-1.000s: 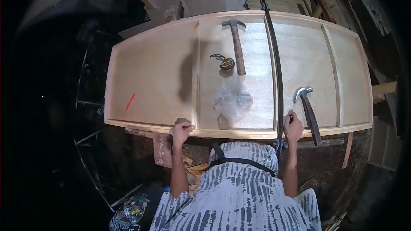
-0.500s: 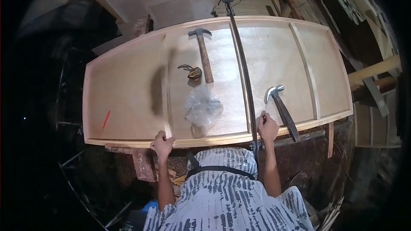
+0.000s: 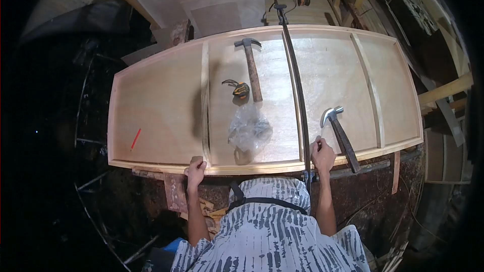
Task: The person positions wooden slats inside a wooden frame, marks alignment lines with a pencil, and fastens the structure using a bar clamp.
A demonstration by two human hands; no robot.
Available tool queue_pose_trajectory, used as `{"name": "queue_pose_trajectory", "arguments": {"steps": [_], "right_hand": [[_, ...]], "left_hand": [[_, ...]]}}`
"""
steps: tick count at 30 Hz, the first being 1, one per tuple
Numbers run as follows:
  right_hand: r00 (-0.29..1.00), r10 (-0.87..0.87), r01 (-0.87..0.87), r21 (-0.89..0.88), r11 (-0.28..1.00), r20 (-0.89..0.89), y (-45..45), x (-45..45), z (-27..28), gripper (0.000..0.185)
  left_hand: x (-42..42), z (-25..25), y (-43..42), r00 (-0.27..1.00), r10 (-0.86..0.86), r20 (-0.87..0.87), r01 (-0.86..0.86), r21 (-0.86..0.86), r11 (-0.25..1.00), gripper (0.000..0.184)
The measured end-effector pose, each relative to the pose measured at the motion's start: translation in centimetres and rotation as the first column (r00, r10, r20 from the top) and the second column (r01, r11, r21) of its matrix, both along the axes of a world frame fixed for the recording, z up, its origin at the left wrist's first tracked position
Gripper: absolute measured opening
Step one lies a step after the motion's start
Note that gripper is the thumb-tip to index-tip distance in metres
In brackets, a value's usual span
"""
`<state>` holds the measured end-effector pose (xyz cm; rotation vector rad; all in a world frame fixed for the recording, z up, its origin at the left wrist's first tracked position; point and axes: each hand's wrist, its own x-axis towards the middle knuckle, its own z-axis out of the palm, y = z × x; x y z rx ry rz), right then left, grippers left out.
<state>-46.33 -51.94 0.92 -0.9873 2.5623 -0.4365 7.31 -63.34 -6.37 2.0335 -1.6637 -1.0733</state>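
Note:
A long shallow wooden frame with a plywood panel lies before me. My left hand is curled over its front rail, thumb near the front end of a cross batten. Beside the dark bar clamp that spans the frame, my right hand is closed, fingertips pinched together; anything in them is too small to name. Just right of that hand lies a claw hammer with a shiny head, its handle reaching past the front rail.
Another claw hammer, a yellow-black tape measure and a clear plastic bag lie on the middle of the panel. A red pencil is at left. A second batten crosses the right part. Timber stands around the bench.
The whole view has shifted, so the frame and tools appear further right and slightly lower. My left hand sits slightly further left relative to the batten's end. My right hand stays beside the clamp.

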Motion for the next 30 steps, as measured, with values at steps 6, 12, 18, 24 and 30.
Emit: {"name": "queue_pose_trajectory", "arguments": {"steps": [6, 12, 18, 24, 30], "right_hand": [[1.0, 0.005, -0.005, -0.017, 1.0, -0.016, 0.3, -0.2, 0.1, 0.026], [0.999, -0.002, 0.0, -0.047, 0.999, -0.039, 0.5, -0.2, 0.1, 0.022], [0.998, -0.004, 0.002, -0.044, 0.999, -0.056, 0.8, -0.1, 0.3, 0.022], [0.999, 0.017, -0.017, -0.021, 1.0, -0.035, 1.0, -0.4, 0.2, 0.025], [0.999, 0.042, -0.042, 0.02, 0.999, -0.01, 1.4, -0.6, -0.9, 0.029]], "left_hand": [[-5.0, 4.9, -0.1, 0.946, -0.048, 0.321, 0.149, -0.298, 0.943, 0.042], [-8.1, 8.2, -0.1, 0.97, -0.073, 0.231, 0.116, -0.18, 0.977, 0.039], [-8.1, 7.9, 0.7, 0.945, -0.119, 0.306, 0.181, -0.182, 0.966, 0.039], [-5.9, 6.1, 0.1, 0.979, -0.111, 0.172, 0.138, -0.152, 0.979, 0.034], [-4.8, 6.9, -0.3, 0.938, -0.238, 0.252, 0.267, -0.088, 0.96, 0.045]]}}
